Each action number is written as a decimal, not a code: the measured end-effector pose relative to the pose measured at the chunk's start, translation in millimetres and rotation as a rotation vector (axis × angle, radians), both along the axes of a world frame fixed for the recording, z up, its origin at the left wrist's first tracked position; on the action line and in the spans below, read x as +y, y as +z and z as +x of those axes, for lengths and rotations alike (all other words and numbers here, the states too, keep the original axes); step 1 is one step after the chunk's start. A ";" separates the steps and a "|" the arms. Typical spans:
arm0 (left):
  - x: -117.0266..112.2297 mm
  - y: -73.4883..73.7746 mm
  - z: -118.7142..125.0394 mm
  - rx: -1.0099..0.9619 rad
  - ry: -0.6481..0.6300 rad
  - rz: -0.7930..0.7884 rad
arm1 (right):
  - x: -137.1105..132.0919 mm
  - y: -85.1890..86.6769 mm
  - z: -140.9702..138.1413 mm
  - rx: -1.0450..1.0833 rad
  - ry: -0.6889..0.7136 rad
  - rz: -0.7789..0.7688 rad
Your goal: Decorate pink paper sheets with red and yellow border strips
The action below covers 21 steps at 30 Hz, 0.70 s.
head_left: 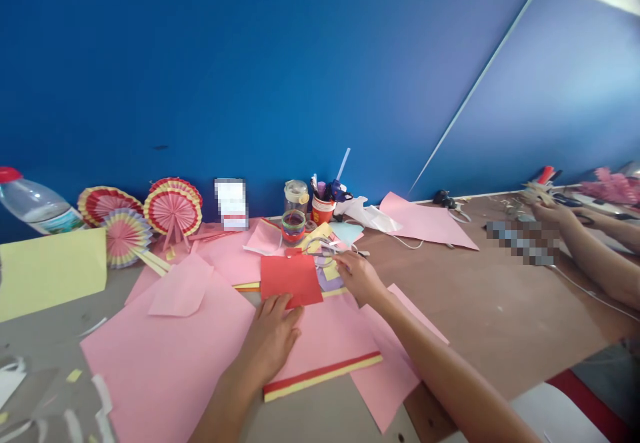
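Observation:
My left hand [270, 336] lies with its fingers extended on the lower edge of a red square sheet of paper [291, 279]. To the right, my right hand [359, 277] has its fingers drawn together at a thin, pale-handled object among small paper scraps; I cannot make out what it is. Under the red square is a large pink sheet [340, 329] with a red and yellow layered strip [325, 376] along its front edge. A purple scrap [330, 281] and a yellow scrap [331, 269] lie between the red square and my right hand.
Pleated paper fans [174, 209] and a plastic bottle [43, 199] stand by the blue partition [280, 83]. Behind my hands are a tape-filled jar [293, 226] and a red cup of tools [323, 211]. Another person's hands [555, 219] work at the right.

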<state>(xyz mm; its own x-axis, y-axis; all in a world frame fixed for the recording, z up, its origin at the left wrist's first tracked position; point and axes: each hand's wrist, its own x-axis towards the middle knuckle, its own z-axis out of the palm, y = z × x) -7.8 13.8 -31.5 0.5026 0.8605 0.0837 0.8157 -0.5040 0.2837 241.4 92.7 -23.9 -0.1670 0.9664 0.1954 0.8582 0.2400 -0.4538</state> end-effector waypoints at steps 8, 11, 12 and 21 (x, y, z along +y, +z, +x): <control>0.6 -6.0 -1.3 0.042 0.002 0.026 | 13.6 28.2 15.3 -0.214 -0.042 -0.098; 0.1 -7.6 -0.9 0.042 0.010 0.048 | 21.3 28.6 10.1 -0.267 -0.041 -0.126; -0.1 -7.9 -0.7 0.043 0.012 0.052 | 24.1 27.4 8.3 -0.288 -0.066 -0.138; 0.5 -8.8 -0.2 0.039 0.021 0.031 | 22.8 26.6 7.5 -0.480 -0.195 -0.197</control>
